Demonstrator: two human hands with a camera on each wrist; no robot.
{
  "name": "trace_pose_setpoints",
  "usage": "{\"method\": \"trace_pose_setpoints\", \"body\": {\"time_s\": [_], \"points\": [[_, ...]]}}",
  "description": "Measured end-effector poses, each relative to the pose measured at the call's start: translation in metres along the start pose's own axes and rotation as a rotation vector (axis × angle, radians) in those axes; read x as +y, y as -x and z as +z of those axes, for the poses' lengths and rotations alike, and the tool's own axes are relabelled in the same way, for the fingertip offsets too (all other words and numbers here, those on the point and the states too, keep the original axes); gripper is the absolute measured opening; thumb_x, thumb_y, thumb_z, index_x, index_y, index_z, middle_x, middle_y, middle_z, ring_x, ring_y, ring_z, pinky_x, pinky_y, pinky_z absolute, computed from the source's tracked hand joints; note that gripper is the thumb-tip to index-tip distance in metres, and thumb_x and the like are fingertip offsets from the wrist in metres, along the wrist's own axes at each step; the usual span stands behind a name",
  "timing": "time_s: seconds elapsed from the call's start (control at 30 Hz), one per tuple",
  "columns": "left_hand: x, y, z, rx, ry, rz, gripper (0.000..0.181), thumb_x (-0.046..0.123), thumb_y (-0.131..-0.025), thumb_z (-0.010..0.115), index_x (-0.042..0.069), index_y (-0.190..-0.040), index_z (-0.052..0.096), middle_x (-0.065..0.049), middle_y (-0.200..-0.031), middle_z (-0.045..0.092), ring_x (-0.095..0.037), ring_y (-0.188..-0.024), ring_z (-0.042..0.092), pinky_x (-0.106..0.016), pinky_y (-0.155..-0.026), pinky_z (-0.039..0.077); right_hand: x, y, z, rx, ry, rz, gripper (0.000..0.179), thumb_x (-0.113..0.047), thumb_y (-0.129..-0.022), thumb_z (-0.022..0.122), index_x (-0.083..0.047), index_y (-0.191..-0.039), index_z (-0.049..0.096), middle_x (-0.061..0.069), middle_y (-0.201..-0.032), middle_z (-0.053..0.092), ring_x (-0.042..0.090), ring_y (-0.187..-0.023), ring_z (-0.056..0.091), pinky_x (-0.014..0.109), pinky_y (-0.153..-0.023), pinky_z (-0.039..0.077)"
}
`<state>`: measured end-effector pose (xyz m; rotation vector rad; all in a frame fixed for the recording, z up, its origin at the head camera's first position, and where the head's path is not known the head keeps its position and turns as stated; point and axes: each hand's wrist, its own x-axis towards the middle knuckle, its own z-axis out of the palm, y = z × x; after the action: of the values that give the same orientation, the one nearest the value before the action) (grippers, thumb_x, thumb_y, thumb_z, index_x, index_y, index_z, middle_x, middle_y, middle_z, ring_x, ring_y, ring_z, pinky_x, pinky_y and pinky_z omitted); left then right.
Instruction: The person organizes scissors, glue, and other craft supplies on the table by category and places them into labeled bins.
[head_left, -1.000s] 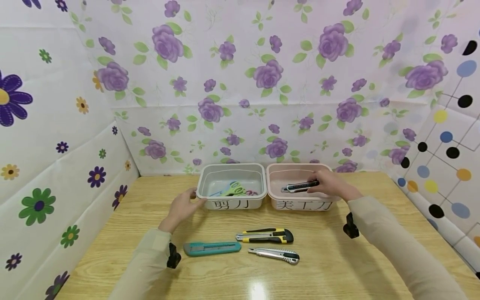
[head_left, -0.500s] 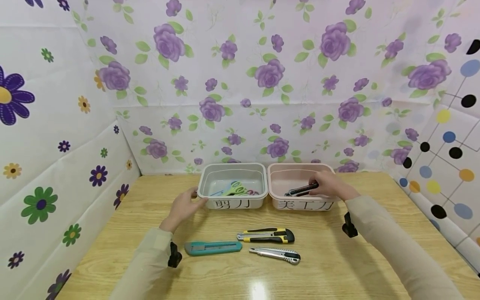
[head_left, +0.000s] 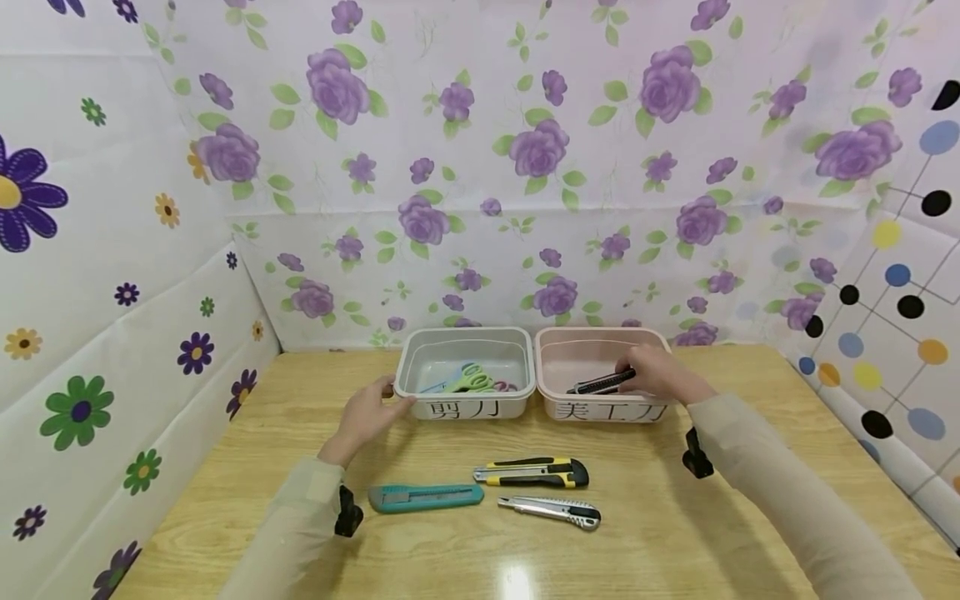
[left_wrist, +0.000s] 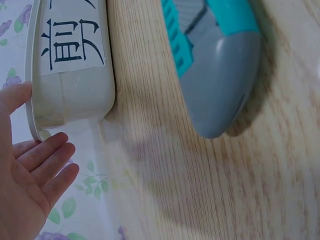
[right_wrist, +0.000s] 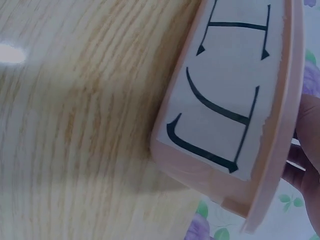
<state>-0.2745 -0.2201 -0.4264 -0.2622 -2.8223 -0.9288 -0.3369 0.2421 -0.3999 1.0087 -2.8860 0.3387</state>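
In the head view, my right hand (head_left: 656, 375) dips into the pink bin (head_left: 551, 358) and holds a black-and-silver utility knife (head_left: 604, 383) by its right end, blade end pointing left. The bin's wall hides those fingers in the right wrist view. My left hand (head_left: 367, 417) spans the near left corner of the grey bin (head_left: 401, 367). Its thumb (left_wrist: 20, 95) touches the front rim in the left wrist view, the other fingers fairly straight by the side. Green-handled scissors (head_left: 472, 379) lie in the grey bin, with a pink handle (head_left: 504, 386) beside them.
In front of the bins lie a teal utility knife (head_left: 426, 497), a yellow-and-black one (head_left: 532, 472) and a silver one (head_left: 551, 511). The bins stand side by side at the back of the wooden table (head_left: 420, 558), against a flowered cloth wall (head_left: 480, 158).
My right hand has lowered the utility knife deeper into the pink bin and tilted its left end down, then barely shifted. The left hand stays at the grey bin's corner.
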Motion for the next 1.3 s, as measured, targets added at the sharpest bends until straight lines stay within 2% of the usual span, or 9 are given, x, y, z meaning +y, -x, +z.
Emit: {"method": "trace_pose_setpoints", "body": {"time_s": [0.17,0.33,0.47,0.63,0.9,1.07,1.3], "points": [[0.0,-0.001,0.0,-0.004,-0.003,0.001,0.06,0.037,-0.085,0.062,-0.001,-0.129,0.047,-0.019,-0.105,0.063,-0.036,-0.103,0.057,-0.052,-0.083,0.046,0.003,-0.001,0.003,0.028,-0.009,-0.014,0.013,-0.008,-0.073,0.073,-0.002,-0.084,0.071,0.007,-0.083,0.068,0.023,-0.078,0.063,0.039,-0.072,0.05],[-0.001,0.0,-0.001,-0.004,0.001,-0.008,0.06,0.037,-0.084,0.062,-0.001,-0.129,0.047,-0.019,-0.106,0.063,-0.036,-0.103,0.057,-0.052,-0.083,0.046,-0.002,-0.005,-0.003,0.103,0.001,-0.042,0.025,-0.012,-0.074,0.073,0.002,-0.094,0.069,0.021,-0.102,0.062,0.035,-0.095,0.058,0.047,-0.082,0.047],[-0.001,0.001,-0.002,-0.007,-0.005,-0.01,0.061,0.039,-0.084,0.061,0.0,-0.129,0.048,-0.018,-0.106,0.063,-0.035,-0.104,0.057,-0.052,-0.084,0.045,-0.012,-0.006,-0.01,0.139,0.006,-0.06,0.033,-0.02,-0.075,0.074,0.0,-0.101,0.068,0.02,-0.109,0.061,0.036,-0.101,0.056,0.048,-0.086,0.044],[0.0,0.001,-0.003,-0.012,0.001,-0.001,0.059,0.039,-0.085,0.061,-0.001,-0.127,0.049,-0.019,-0.109,0.062,-0.035,-0.105,0.056,-0.052,-0.085,0.045,-0.03,-0.002,-0.017,0.168,0.031,-0.085,0.041,-0.029,-0.073,0.074,-0.003,-0.104,0.067,0.015,-0.108,0.063,0.033,-0.101,0.057,0.047,-0.086,0.045],[0.003,0.001,-0.004,-0.015,0.0,-0.001,0.058,0.038,-0.085,0.06,-0.001,-0.127,0.049,-0.019,-0.11,0.062,-0.036,-0.106,0.056,-0.053,-0.085,0.044,-0.064,0.01,-0.019,0.136,-0.022,-0.14,0.049,-0.031,-0.075,0.073,-0.004,-0.114,0.062,0.013,-0.116,0.059,0.031,-0.107,0.054,0.046,-0.085,0.046],[0.004,0.002,-0.004,-0.019,-0.004,-0.001,0.059,0.037,-0.085,0.06,-0.001,-0.128,0.048,-0.019,-0.11,0.062,-0.037,-0.105,0.055,-0.053,-0.084,0.044,-0.083,0.019,-0.019,0.095,-0.06,-0.159,0.047,-0.027,-0.075,0.072,-0.006,-0.116,0.06,0.01,-0.115,0.059,0.028,-0.107,0.055,0.043,-0.086,0.046],[0.003,0.002,-0.004,-0.033,-0.004,-0.004,0.06,0.039,-0.086,0.059,0.0,-0.129,0.047,-0.019,-0.113,0.061,-0.036,-0.107,0.055,-0.053,-0.086,0.044,-0.104,0.033,-0.009,0.062,-0.11,-0.216,0.052,-0.031,-0.076,0.071,-0.003,-0.118,0.057,0.008,-0.114,0.059,0.023,-0.104,0.056,0.039,-0.085,0.047]]}}
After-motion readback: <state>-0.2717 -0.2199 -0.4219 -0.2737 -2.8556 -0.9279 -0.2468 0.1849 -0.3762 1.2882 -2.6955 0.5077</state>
